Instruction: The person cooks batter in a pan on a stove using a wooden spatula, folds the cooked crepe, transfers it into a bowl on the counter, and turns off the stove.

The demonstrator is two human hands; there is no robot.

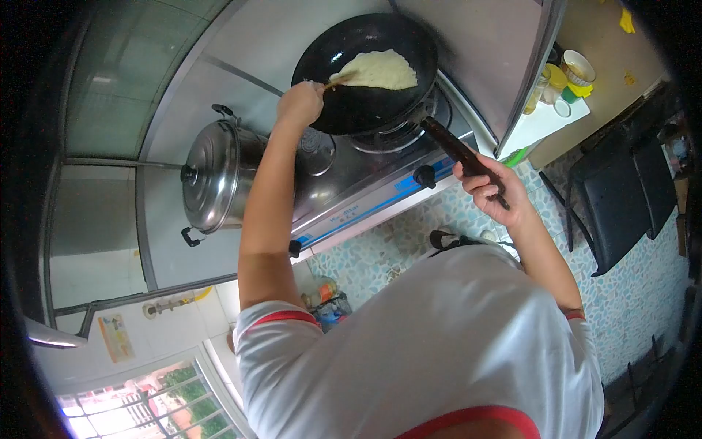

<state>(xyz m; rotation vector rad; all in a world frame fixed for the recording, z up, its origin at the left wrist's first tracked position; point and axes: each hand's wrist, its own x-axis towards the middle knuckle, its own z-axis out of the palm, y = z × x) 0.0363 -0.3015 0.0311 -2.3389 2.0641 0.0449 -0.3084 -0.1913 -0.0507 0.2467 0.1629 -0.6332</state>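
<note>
A black wok (351,110) sits over the right-hand burner of the gas stove (322,186), with a pale, flat pancake-like piece of food (380,69) on its inner surface. My left hand (300,104) is closed on a thin light-brown utensil (339,80) at the wok's left rim; its tip touches the food's left edge. I cannot make out whether it is chopsticks or a spatula. Fingers wrapped round it, my right hand (499,189) grips the dark wok handle (457,151), whose end sticks out past the palm.
Left of the wok stands a lidded steel pot (212,175). A white shelf (552,123) at the right holds jars and a bowl (578,67). Beyond the stove's right side is a black chair (621,197) on the tiled floor. Bottles (320,294) stand below the stove.
</note>
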